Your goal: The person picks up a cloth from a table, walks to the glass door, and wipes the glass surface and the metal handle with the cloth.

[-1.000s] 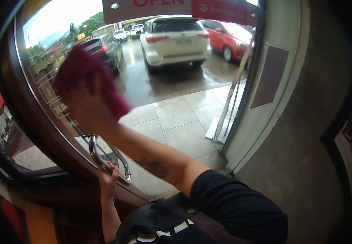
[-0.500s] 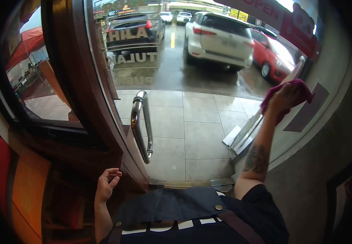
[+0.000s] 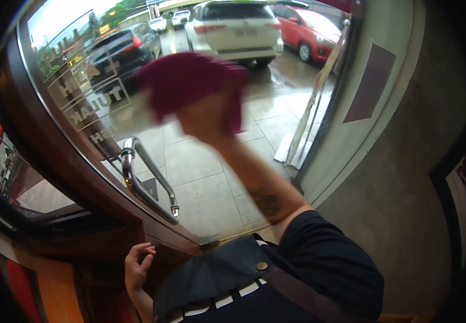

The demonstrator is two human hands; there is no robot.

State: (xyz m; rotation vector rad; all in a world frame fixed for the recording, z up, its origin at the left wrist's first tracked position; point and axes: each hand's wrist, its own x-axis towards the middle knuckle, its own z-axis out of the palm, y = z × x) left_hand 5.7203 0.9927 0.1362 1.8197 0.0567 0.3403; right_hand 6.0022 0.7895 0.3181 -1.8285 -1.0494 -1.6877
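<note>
A magenta cloth [image 3: 181, 81], smeared by motion, is spread over the middle of the glass door [image 3: 190, 156]. My right hand [image 3: 208, 116] grips it from below, the tattooed forearm stretched up and forward. Below and to the left of that hand is the door's shiny metal pull handle [image 3: 152, 183], which neither hand touches. Low at the left, beside the brown door frame [image 3: 149, 231], my left hand [image 3: 138, 266] hangs in the air with nothing in it, fingers loosely bent and thumb apart.
White lettering [image 3: 95, 102] marks the glass on the left. Outside, a white SUV [image 3: 235, 32], a dark car [image 3: 122, 54] and a red car [image 3: 305, 32] stand on wet ground. A purple-grey panel [image 3: 370, 83] is on the right wall; an orange wooden seat [image 3: 58, 290] is at lower left.
My right hand has swept the cloth from the door's right edge leftward to the middle of the glass. The view has turned to the right and tilted. My left hand stays low at the left.
</note>
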